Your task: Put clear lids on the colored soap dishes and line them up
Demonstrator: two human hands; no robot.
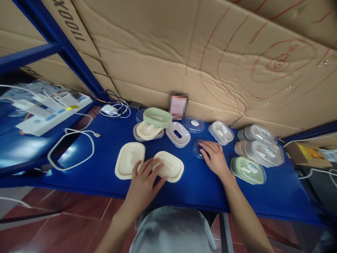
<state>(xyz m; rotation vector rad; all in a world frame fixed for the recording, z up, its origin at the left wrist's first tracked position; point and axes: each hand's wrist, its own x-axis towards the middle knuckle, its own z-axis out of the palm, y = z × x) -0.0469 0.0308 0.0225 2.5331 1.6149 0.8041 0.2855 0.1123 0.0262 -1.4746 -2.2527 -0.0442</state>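
The left hand (pixel 144 182) lies flat, fingers spread, on the near edge of a cream tray (pixel 170 166) – resting rather than gripping. The right hand (pixel 214 157) is laid palm-down over a small clear lid (pixel 198 147), hiding most of it; whether it pinches the lid cannot be told. Just left of the left hand sits a second cream tray (pixel 130 160). Beyond the hands stands a stack topped by a green tray (pixel 157 117); right of the right hand – a green lidded box (pixel 248 170) on the blue table (pixel 105 140).
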